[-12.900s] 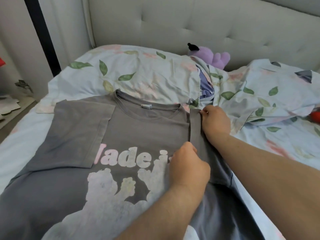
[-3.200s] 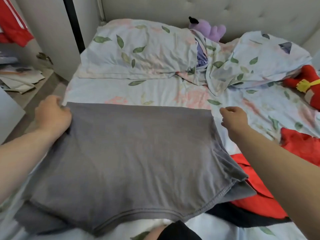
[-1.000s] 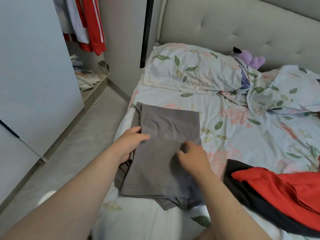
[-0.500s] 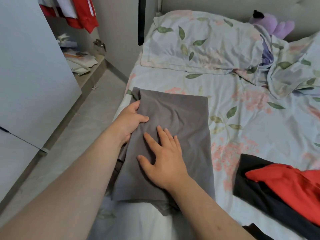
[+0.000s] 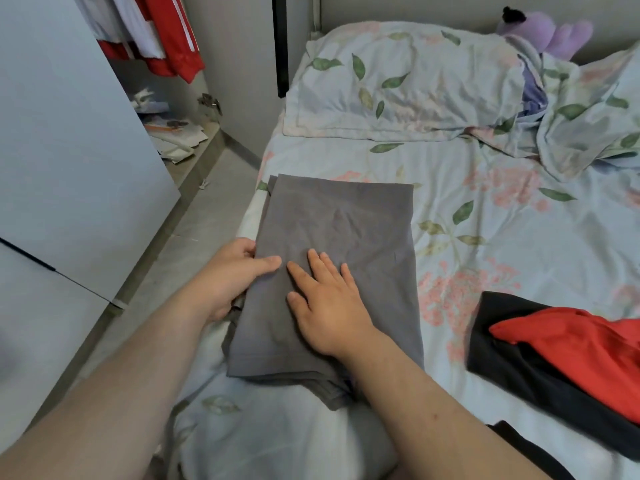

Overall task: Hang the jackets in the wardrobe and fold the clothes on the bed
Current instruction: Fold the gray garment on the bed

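Lying folded on the bed (image 5: 519,237), near the pillow (image 5: 398,81), is the grey shirt (image 5: 346,220). The left hand (image 5: 232,275) pinches its left edge, thumb on top. The right hand (image 5: 329,306) presses flat on it, fingers straight. Red and black clothes (image 5: 571,348) lie farther from the pillow, to the right.

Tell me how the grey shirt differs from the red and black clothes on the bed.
The grey shirt is folded into a flat rectangle; the red and black clothes lie in a loose heap. The left hand grips the grey shirt's edge and the right hand rests flat on it; no hand touches the red and black clothes. Both lie on the bed.
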{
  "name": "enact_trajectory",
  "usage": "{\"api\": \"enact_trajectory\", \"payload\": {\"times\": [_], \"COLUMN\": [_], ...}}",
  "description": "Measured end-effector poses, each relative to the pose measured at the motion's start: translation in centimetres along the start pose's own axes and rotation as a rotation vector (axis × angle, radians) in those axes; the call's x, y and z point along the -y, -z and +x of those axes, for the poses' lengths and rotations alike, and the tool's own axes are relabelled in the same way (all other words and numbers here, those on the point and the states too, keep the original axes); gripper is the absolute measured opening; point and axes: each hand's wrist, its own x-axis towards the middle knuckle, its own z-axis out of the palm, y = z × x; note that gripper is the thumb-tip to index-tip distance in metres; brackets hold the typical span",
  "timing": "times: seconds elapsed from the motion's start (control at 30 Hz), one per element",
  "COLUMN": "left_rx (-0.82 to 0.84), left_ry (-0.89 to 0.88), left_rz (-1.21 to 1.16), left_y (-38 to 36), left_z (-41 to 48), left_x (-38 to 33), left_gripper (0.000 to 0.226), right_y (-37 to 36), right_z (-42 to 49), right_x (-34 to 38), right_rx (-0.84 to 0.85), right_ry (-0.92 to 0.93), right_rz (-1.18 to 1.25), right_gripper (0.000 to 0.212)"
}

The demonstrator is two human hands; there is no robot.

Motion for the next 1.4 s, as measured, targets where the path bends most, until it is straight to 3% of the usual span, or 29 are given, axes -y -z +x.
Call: {"api": "enact_trajectory", "payload": {"times": [0.1,0.2,0.37,0.5,0.63,0.7,0.83,0.93,1.03,1.2,1.33,1.4], "left_rx": [0.022,-0.079,-0.186,-0.248,-0.155,-0.097,0.002,-0.021,-0.038,-0.121,-0.148,-0.157], "left_ry": [-0.031,0.055,-0.028,0.045,0.246,0.336,0.357,0.277,0.261,0.196,0.188,0.208], "left_rz": [0.155,0.011,0.601,0.735,0.550,0.371,0.291,0.223,-0.047,-0.151,-0.077,-0.056], "left_y": [-0.5,-0.1,1.3,2.1,1.6,1.3,0.9,0.3,-0.3,0.1,1.1,1.7], "left_z": [-2.1,-2.7,-2.5,-2.8,-3.7,-4.1,-5.7,-6.6,-8.1,-11.0,-14.0,-15.2], "left_x": [0.6,0.8,2.4,2.5,2.0,2.0,1.8,1.9,1.6,1.8,2.7,3.0], "left_gripper": [0.029,0.023,0.024,0.043,0.040,0.036,0.025,0.018,0.016,0.015,0.011,0.011], "right_y": [0.8,2.0,4.5,5.5,6.1,6.1,6.5,6.6,7.0,8.1,8.5,8.5], "right_z": [-0.3,-0.8,-2.5,-4.4,-5.9,-6.2,-7.0,-8.0,-9.5,-12.6,-15.1,-16.2], "right_x": [0.2,0.0,-1.7,-3.7,-5.2,-5.4,-4.3,-3.5,-3.0,-2.3,-0.8,0.0], "right_rx": [0.005,-0.015,-0.083,-0.104,0.029,0.129,0.187,0.064,-0.107,-0.168,-0.157,-0.147], "right_ry": [-0.001,-0.007,-0.127,-0.381,-0.721,-0.749,-0.724,-0.722,-0.765,-0.759,-0.696,-0.631], "right_rz": [0.061,0.138,0.221,0.137,0.063,0.030,0.180,0.333,0.615,0.878,0.856,0.810], "right_gripper": [0.054,0.048,0.030,0.032,0.042,0.042,0.028,0.023,0.016,0.020,0.013,0.022]}}
